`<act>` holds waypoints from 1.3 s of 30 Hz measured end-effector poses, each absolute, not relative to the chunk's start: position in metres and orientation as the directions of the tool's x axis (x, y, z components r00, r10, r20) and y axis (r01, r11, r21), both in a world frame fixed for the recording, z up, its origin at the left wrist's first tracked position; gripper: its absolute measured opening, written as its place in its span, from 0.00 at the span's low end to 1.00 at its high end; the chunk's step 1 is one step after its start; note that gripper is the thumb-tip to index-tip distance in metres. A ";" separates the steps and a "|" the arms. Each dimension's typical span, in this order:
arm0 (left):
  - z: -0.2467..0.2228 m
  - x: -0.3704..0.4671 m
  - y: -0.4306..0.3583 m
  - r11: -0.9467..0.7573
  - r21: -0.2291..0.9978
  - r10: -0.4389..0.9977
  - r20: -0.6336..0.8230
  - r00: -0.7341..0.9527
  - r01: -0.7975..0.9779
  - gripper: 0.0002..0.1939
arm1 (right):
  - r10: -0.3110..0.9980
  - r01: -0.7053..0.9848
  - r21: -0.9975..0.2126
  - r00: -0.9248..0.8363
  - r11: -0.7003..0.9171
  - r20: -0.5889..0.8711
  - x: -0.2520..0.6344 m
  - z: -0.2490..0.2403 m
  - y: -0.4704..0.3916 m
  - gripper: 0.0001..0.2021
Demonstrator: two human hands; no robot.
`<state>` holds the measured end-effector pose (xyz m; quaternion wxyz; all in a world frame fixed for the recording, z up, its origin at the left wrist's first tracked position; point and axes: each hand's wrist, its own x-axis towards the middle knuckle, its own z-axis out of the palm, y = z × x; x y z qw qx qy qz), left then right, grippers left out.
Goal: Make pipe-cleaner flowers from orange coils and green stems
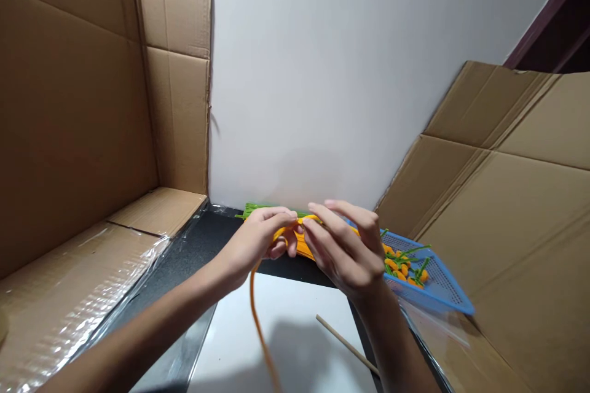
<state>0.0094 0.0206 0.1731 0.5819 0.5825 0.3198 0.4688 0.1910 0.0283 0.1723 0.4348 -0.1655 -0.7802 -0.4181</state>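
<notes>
An orange fuzzy strand (259,325) runs between my two hands, and its long end hangs down over the white board (244,319). My left hand (265,234) pinches it between thumb and fingers. Close beside it, my right hand (345,245) has its thumb and index finger closed on the same strand, the other fingers raised. Behind the hands lie a bundle of orange strands (305,248) and a bundle of green strands (258,207), both partly hidden by my hands.
A blue basket (445,288) at the right holds several small orange pieces with green stems (405,265). A thin wooden stick (345,344) rests on the white board. Cardboard walls (179,110) flank both sides, with a pale wall (322,73) behind.
</notes>
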 end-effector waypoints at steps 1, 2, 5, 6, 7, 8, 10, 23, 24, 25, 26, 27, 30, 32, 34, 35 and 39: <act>0.171 0.009 0.023 -0.282 0.958 0.918 0.286 0.273 -0.054 0.14 | -0.056 0.621 0.470 -0.566 0.627 0.823 0.191 0.173 0.031 0.09; 0.169 0.008 0.025 -0.440 0.894 0.887 0.416 0.198 0.091 0.12 | -0.003 0.618 0.428 -0.567 0.659 0.824 0.190 0.174 0.033 0.09; 0.164 0.003 0.029 -0.702 0.517 0.652 0.743 0.152 0.489 0.07 | 0.096 0.598 0.308 -0.548 0.740 0.831 0.187 0.174 0.036 0.09; 0.163 0.001 0.029 -0.730 0.402 0.576 0.797 0.180 0.553 0.05 | 0.116 0.591 0.270 -0.532 0.760 0.839 0.187 0.175 0.036 0.09; 0.162 -0.001 0.030 -0.747 0.317 0.517 0.830 0.211 0.584 0.06 | 0.137 0.586 0.232 -0.516 0.776 0.845 0.186 0.175 0.035 0.08; 0.161 -0.003 0.031 -0.762 0.256 0.475 0.845 0.244 0.595 0.07 | 0.156 0.581 0.200 -0.504 0.789 0.850 0.187 0.176 0.034 0.08; 0.160 -0.005 0.031 -0.785 0.176 0.424 0.852 0.307 0.595 0.07 | 0.187 0.576 0.154 -0.490 0.803 0.852 0.187 0.178 0.032 0.07; 0.153 0.009 0.029 -0.660 0.282 0.595 0.762 0.256 0.696 0.08 | 0.228 0.600 0.162 -0.520 0.784 0.823 0.188 0.182 0.029 0.08; 0.152 0.010 0.029 -0.651 0.307 0.618 0.745 0.251 0.694 0.08 | 0.229 0.600 0.165 -0.524 0.783 0.820 0.189 0.182 0.029 0.08; 0.152 0.011 0.029 -0.647 0.331 0.637 0.729 0.250 0.687 0.08 | 0.228 0.600 0.171 -0.529 0.781 0.818 0.189 0.182 0.029 0.07; 0.152 0.011 0.029 -0.647 0.356 0.653 0.716 0.248 0.675 0.09 | 0.226 0.602 0.178 -0.533 0.778 0.815 0.189 0.182 0.029 0.07; 0.152 0.011 0.029 -0.649 0.384 0.666 0.704 0.248 0.657 0.09 | 0.222 0.604 0.190 -0.541 0.774 0.811 0.188 0.182 0.029 0.07; 0.156 0.011 0.029 -0.639 0.514 0.727 0.648 0.229 0.573 0.08 | 0.188 0.604 0.252 -0.569 0.756 0.801 0.188 0.180 0.029 0.06; 0.158 0.011 0.029 -0.582 0.643 0.798 0.570 0.197 0.497 0.09 | 0.146 0.600 0.309 -0.588 0.738 0.795 0.188 0.178 0.029 0.05; 0.160 0.010 0.031 -0.502 0.763 0.863 0.473 0.178 0.408 0.11 | 0.107 0.591 0.372 -0.619 0.716 0.778 0.188 0.177 0.030 0.06; 0.161 0.008 0.032 -0.466 0.814 0.885 0.427 0.186 0.347 0.11 | 0.089 0.583 0.402 -0.636 0.706 0.766 0.188 0.176 0.030 0.07; 0.162 0.001 0.040 -0.196 0.981 0.918 0.181 0.353 0.006 0.15 | 0.015 0.545 0.474 -0.667 0.692 0.745 0.189 0.175 0.029 0.10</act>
